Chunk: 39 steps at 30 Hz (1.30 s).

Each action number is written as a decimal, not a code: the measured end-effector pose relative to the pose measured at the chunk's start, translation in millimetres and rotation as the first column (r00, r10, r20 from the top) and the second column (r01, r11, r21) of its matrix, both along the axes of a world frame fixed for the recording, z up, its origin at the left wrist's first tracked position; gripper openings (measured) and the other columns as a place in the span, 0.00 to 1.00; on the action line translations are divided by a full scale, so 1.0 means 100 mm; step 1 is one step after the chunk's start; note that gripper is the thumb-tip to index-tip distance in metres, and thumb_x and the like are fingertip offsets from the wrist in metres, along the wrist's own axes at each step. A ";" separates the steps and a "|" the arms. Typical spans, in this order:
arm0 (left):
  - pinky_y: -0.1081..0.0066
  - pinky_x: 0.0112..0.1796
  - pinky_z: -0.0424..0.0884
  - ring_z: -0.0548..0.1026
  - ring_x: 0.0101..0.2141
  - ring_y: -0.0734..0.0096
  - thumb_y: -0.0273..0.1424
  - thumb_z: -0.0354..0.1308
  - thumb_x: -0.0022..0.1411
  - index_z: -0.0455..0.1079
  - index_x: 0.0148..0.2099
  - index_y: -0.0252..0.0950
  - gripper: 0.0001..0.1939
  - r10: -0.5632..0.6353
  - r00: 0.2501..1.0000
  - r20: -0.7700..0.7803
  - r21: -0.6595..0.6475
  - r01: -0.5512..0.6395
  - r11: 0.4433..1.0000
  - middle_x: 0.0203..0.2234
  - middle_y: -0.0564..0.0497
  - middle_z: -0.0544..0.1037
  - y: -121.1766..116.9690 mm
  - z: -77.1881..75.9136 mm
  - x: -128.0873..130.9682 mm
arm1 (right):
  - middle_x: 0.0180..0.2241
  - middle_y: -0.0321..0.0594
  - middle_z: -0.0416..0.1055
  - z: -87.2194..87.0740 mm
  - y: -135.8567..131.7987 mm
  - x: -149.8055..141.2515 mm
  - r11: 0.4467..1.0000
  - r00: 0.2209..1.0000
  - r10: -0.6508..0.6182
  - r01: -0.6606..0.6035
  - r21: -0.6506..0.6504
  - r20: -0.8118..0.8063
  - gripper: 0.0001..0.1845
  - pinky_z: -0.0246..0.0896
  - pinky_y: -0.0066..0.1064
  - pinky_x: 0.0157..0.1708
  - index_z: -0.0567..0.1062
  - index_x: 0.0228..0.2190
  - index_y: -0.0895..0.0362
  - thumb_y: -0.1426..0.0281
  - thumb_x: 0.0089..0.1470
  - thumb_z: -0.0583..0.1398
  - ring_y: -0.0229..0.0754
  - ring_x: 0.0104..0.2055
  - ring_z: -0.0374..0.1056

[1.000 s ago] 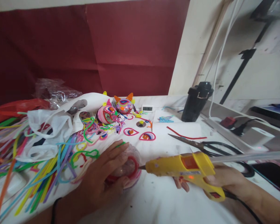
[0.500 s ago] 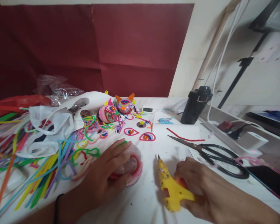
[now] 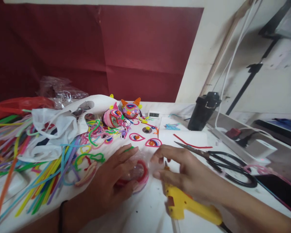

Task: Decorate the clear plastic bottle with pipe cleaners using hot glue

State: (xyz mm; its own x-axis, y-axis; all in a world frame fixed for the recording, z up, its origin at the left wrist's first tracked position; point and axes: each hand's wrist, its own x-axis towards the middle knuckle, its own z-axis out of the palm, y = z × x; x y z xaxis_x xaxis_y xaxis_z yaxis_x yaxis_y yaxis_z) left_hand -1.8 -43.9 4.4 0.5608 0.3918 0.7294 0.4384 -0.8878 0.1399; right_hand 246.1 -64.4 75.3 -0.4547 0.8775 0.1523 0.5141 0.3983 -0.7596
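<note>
Two hands flank the red-ringed ball (image 3: 138, 171): your left hand (image 3: 106, 183) grips it, fingers above and thumb low, likely so it cannot roll on the counter (image 3: 143, 218). Your right hand (image 3: 184, 171) is just beside it, thumb and fingers parted with nothing visible between. Below those fingers the yellow glue gun (image 3: 176, 200) lies on its side, perhaps to stay within reach. Beyond your fingertips sit two eye shapes (image 3: 153, 142)

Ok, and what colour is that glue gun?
The glue gun is mostly yellow, seen best in the head view.
</note>
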 end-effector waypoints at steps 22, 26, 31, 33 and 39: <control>0.52 0.57 0.69 0.66 0.61 0.54 0.29 0.57 0.64 0.60 0.63 0.39 0.25 0.012 1.000 -0.003 0.003 -0.012 1.000 0.61 0.42 0.69 -0.01 0.01 0.01 | 0.28 0.31 0.70 -0.04 0.35 -0.18 0.994 0.994 0.097 -0.095 0.058 -0.045 0.08 0.58 0.28 0.36 0.74 0.26 0.57 0.76 0.47 0.69 0.36 0.32 0.64; 0.52 0.56 0.70 0.66 0.61 0.53 0.30 0.56 0.64 0.60 0.63 0.41 0.25 0.029 1.000 -0.006 -0.007 -0.029 1.000 0.61 0.43 0.69 -0.01 0.01 0.00 | 0.27 0.31 0.70 -0.02 0.39 -0.20 0.991 0.994 0.105 -0.106 0.084 0.017 0.09 0.58 0.27 0.33 0.74 0.26 0.58 0.77 0.45 0.70 0.36 0.32 0.65; 0.52 0.55 0.72 0.68 0.60 0.54 0.30 0.57 0.65 0.59 0.64 0.44 0.26 0.051 0.999 -0.018 -0.009 -0.052 0.999 0.61 0.44 0.69 0.00 0.02 0.00 | 0.24 0.30 0.70 0.01 0.50 -0.20 0.982 0.983 0.177 -0.180 0.051 0.048 0.10 0.58 0.26 0.31 0.74 0.24 0.59 0.75 0.44 0.71 0.35 0.28 0.65; 0.53 0.54 0.72 0.69 0.59 0.54 0.31 0.57 0.65 0.59 0.64 0.46 0.26 0.055 0.998 -0.009 -0.012 -0.056 0.998 0.61 0.45 0.69 0.00 0.03 0.01 | 0.24 0.30 0.70 0.01 0.53 -0.19 0.979 0.980 0.197 -0.198 0.045 0.035 0.10 0.59 0.26 0.30 0.74 0.24 0.59 0.76 0.43 0.71 0.35 0.28 0.65; 0.54 0.54 0.72 0.68 0.59 0.54 0.31 0.57 0.64 0.61 0.63 0.45 0.25 0.040 0.999 -0.018 -0.021 -0.040 0.999 0.60 0.45 0.69 -0.01 0.05 0.02 | 0.23 0.30 0.69 0.00 0.57 -0.18 0.966 0.966 0.259 -0.259 0.012 0.006 0.08 0.59 0.26 0.30 0.74 0.24 0.59 0.76 0.46 0.69 0.34 0.28 0.64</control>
